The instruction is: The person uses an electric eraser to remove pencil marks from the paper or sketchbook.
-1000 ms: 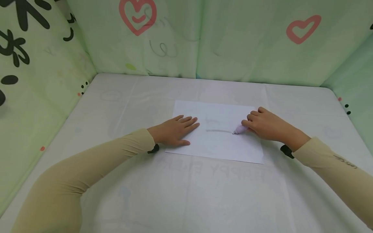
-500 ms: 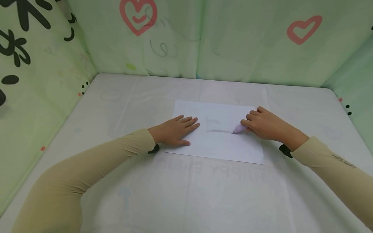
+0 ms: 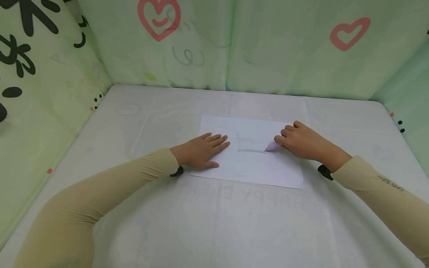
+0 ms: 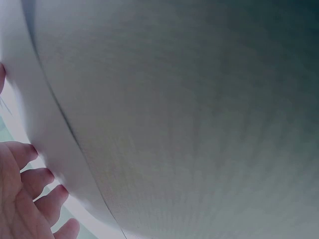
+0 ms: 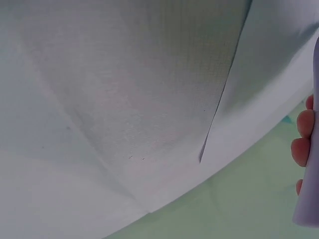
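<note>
A white sheet of paper [image 3: 248, 171] lies on the table, with a thin grey line [image 3: 249, 150] across its middle. My left hand [image 3: 201, 150] rests flat on the sheet's left side, fingers spread. My right hand [image 3: 299, 143] grips a thick lilac pen-shaped tool [image 3: 273, 146] over the sheet's right part. Its narrow tip points left and down, at the right end of the line. In the right wrist view the lilac barrel [image 5: 309, 184] shows with fingertips curled around it. Its exact kind cannot be made out.
A white cloth with faint print covers the table [image 3: 167, 223]. Green fabric walls [image 3: 268, 56] with hearts and black shapes enclose its back and sides. A dark wrist strap piece [image 3: 325, 172] hangs below the right wrist.
My right hand has shifted slightly left and away from me with the lilac tool, its tip moving left along the grey line. My left hand and the paper have stayed put.
</note>
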{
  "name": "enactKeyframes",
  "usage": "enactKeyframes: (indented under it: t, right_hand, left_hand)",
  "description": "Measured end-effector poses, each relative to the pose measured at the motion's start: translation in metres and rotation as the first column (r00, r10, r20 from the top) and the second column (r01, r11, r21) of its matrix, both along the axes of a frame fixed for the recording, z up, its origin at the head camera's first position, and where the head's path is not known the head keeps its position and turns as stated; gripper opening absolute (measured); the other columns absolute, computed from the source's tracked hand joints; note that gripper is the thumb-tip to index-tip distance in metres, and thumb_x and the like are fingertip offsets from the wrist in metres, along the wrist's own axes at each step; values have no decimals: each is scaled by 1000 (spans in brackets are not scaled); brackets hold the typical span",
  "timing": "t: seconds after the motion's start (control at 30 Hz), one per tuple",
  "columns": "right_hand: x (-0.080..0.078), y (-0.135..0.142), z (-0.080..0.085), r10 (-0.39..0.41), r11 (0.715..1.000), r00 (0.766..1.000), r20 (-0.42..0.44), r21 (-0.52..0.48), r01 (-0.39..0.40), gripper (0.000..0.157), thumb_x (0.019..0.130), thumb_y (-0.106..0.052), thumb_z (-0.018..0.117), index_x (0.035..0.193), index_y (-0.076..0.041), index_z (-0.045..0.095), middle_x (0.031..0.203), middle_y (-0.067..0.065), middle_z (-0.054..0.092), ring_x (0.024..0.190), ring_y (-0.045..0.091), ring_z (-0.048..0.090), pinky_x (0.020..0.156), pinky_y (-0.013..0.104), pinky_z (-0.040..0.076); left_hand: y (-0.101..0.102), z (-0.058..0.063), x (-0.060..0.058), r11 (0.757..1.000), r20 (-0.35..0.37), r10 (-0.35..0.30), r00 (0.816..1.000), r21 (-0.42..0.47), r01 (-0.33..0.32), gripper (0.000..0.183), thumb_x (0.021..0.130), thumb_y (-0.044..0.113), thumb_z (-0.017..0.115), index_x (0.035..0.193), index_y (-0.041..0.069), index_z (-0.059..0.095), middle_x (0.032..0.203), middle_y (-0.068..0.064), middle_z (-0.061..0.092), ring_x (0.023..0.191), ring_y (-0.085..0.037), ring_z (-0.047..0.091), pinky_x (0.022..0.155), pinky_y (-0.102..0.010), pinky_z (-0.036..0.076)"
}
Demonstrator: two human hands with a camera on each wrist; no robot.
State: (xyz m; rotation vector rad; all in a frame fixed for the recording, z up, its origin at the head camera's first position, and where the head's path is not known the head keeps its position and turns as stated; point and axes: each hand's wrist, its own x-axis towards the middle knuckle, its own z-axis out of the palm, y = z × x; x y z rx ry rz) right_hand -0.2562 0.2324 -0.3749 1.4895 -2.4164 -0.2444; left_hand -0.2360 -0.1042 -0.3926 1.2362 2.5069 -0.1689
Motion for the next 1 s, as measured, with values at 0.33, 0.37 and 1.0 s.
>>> enactKeyframes:
  t: [0.33,0.37,1.0]
  right_hand:
    - [3,5,4,0,1000,1000,13,31,-1,30,71,-12,80,85,-10,53,67,5,51,63,19,46,62,32,33]
    - [3,5,4,6,1000,1000,9,22,-6,31,71,-11,80,85,-10,53,67,5,51,63,19,46,62,32,32]
    - [-1,3,1,26,1000,1000,3,-1,-26,31,69,-9,80,85,-9,53,65,4,48,62,19,43,61,31,31]
  left_hand:
    - [-1,-2,-1,1000,2,2,1000,2,-2,74,97,50,39,153,14,7,160,-6,7,148,-24,11,122,-43,7]
    - [-1,-2,-1,1000,4,4,1000,1,-4,74,97,50,40,153,14,7,160,-6,6,148,-24,11,122,-43,7]
    - [0,0,-1,1000,4,3,1000,-1,-3,74,97,50,40,153,13,7,160,-7,6,148,-24,11,121,-43,8]
